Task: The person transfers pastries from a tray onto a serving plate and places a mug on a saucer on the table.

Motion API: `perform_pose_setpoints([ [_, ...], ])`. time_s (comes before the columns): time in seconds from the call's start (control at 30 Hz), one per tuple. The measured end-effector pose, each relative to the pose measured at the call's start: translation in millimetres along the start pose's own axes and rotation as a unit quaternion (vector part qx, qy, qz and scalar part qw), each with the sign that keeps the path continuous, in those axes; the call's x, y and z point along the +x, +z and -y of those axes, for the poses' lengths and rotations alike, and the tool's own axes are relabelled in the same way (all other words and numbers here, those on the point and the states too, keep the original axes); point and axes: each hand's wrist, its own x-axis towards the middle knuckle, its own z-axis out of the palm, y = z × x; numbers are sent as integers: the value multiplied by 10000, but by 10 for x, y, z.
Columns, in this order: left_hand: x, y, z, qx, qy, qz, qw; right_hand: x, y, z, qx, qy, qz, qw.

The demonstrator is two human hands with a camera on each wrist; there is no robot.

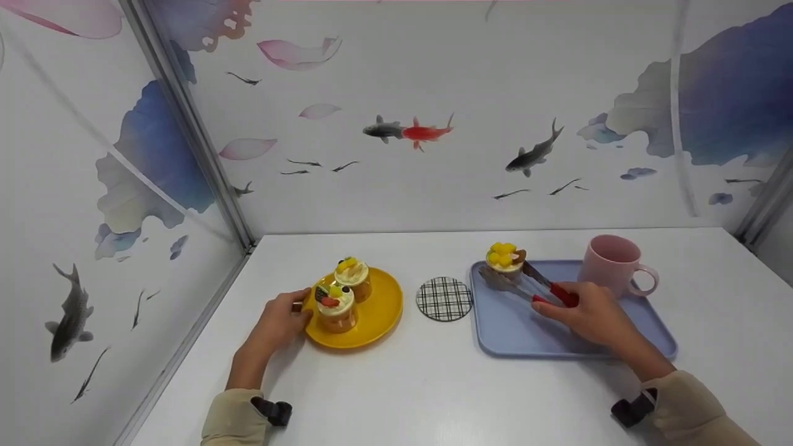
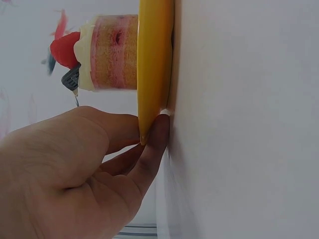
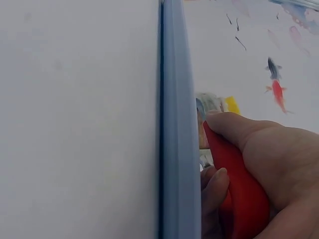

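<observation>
My left hand (image 1: 279, 322) pinches the left rim of a yellow plate (image 1: 381, 322), thumb above and fingertips beneath in the left wrist view. On the plate stand two small cream-topped dessert cups, the nearer (image 1: 336, 316) with a strawberry and the farther (image 1: 353, 280) with yellow fruit. My right hand (image 1: 591, 313) grips the red handles (image 3: 237, 184) of metal tongs (image 1: 511, 287). The tips of the tongs spread around a third dessert cup (image 1: 505, 260), topped with yellow fruit, at the far left corner of a blue tray (image 1: 526, 341). Whether they touch it, I cannot tell.
A pink mug (image 1: 604, 266) stands at the tray's far right, behind my right hand. Between plate and tray lies a round checked coaster (image 1: 444, 299), close to the tray's left edge. Printed wall panels (image 1: 433, 74) bound the white table (image 1: 403, 402) at the back and left.
</observation>
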Motion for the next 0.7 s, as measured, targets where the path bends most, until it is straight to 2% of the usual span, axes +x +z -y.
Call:
perform_pose_setpoints([
  [0.37,2,8,8,-20,-46,30,10000,32,34,-1,23,-217,-114,9997],
  [0.7,42,9,-3,4,-39,12,10000,35,1,2,25,-110,-87,9999],
])
